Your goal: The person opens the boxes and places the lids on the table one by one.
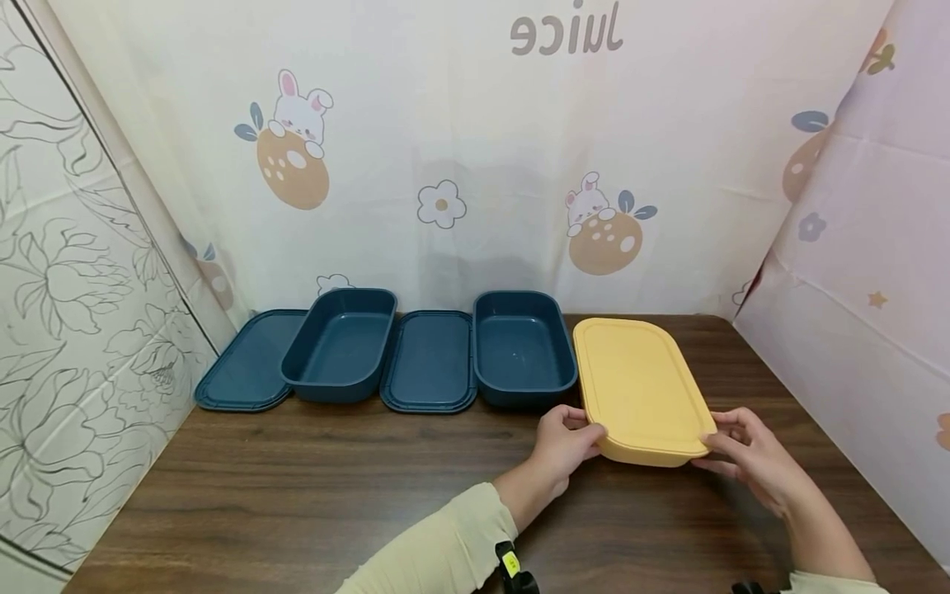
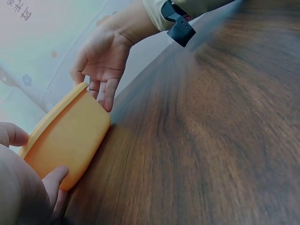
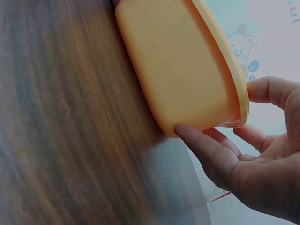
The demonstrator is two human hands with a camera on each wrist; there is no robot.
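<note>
A yellow rectangular food container point(image 1: 641, 388) with its lid on is at the right of the table in the head view. My left hand point(image 1: 562, 445) grips its near left corner, thumb on the lid's edge and fingers at the side. Opposite, at the near right corner, my right hand point(image 1: 753, 458) holds it with the thumb on the rim. From the left wrist, the container's wall point(image 2: 70, 140) shows between both hands. In the right wrist view, fingers point(image 3: 206, 147) touch the container's lower corner point(image 3: 173, 61). Its underside and contents are hidden.
Left of the yellow container stands an open blue container point(image 1: 523, 355), then a blue lid point(image 1: 430, 363), another open blue container point(image 1: 341, 346) and a second blue lid point(image 1: 248, 363). A printed curtain point(image 1: 445, 124) hangs behind the wooden table point(image 1: 334, 478).
</note>
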